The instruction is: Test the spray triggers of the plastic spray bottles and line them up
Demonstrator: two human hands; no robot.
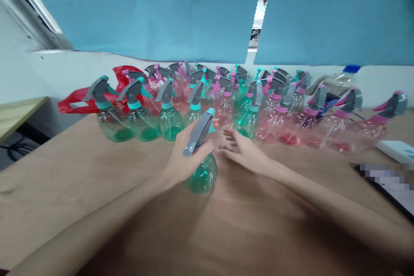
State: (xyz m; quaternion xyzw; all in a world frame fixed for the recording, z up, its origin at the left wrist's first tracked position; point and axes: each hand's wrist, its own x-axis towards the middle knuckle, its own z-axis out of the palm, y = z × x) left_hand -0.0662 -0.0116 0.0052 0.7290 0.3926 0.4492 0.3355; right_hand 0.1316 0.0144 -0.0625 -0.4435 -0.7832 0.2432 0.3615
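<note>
My left hand (pixel 184 153) is wrapped around the neck of a green spray bottle (pixel 203 176) with a grey and teal trigger head. The bottle leans slightly, in front of the rows; whether its base touches the table I cannot tell. Just right of it is my right hand (pixel 242 148), its fingers apart and slightly curled, holding nothing. Beyond both hands stand more green spray bottles (pixel 171 126) with teal collars, mostly left of centre. Pink spray bottles (pixel 271 127) with pink collars fill the right side and the back.
Behind the left bottles lies a red plastic bag (pixel 76 100). A large clear bottle with a blue cap (pixel 352 69) stands at the back right. A dark-edged flat device (pixel 388 185) lies on the wooden table (pixel 129 177) at right, near a white box (pixel 397 151). Blue sheeting (pixel 161 13) covers the wall.
</note>
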